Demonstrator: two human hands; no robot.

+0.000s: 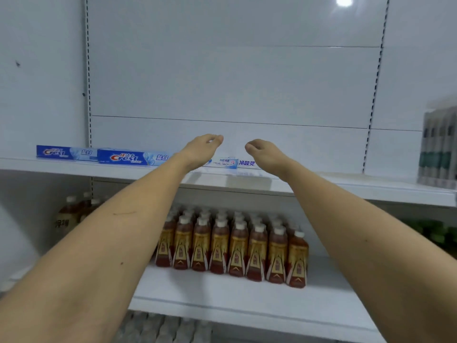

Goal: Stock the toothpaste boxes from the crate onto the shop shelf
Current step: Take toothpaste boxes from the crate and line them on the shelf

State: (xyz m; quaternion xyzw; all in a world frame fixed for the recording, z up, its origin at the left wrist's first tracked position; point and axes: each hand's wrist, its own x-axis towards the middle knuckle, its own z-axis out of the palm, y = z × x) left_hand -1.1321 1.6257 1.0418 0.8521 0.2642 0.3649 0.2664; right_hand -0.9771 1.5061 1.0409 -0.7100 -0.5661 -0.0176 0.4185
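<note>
Two blue Crest toothpaste boxes point(63, 152) point(132, 157) lie end to end on the left part of the upper white shelf point(346, 185). A white and light-blue toothpaste box point(228, 163) lies flat on the same shelf further right. My left hand point(201, 151) hovers over that box's left end and hides it. My right hand point(263, 153) hovers just past its right end. Both hands have loosely curled fingers raised above the box, and nothing is seen in them. The crate is out of view.
Rows of brown tea bottles with white caps point(232, 246) fill the lower shelf point(247, 300). More bottles point(71, 214) stand at its left. Wrapped packs point(439, 149) stand at the upper shelf's far right. The white back panel point(235, 70) rises behind.
</note>
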